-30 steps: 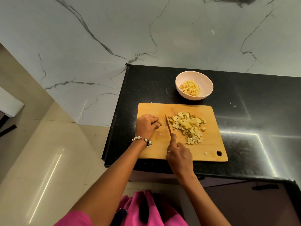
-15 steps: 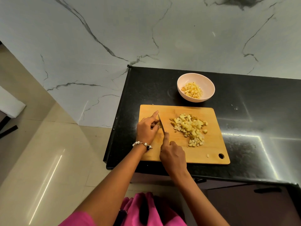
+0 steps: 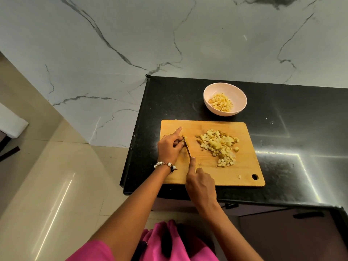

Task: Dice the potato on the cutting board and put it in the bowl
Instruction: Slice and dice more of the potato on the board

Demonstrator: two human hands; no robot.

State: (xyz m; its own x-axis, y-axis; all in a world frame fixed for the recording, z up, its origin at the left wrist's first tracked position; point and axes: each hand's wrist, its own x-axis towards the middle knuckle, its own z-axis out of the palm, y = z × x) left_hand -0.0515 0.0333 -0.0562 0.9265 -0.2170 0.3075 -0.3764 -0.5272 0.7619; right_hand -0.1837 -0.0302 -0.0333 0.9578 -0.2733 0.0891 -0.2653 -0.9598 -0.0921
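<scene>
A black speckled surface (image 3: 282, 132) runs along a wall of white marble (image 3: 169, 44) veined with dark grey lines. Bright streaks of light reflect off the surface's right part. Left of it lies a glossy beige tiled floor (image 3: 47, 194), also showing light streaks. At the far left edge sits a white block (image 3: 11, 123), possibly furniture, too cropped to tell. Below the surface's front edge are dark cabinet fronts with a black handle (image 3: 308, 215). Pink clothing (image 3: 163, 245) fills the bottom.

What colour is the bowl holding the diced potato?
Pale pink: the round pale pink bowl on the black countertop, seen best in the head view.
</scene>
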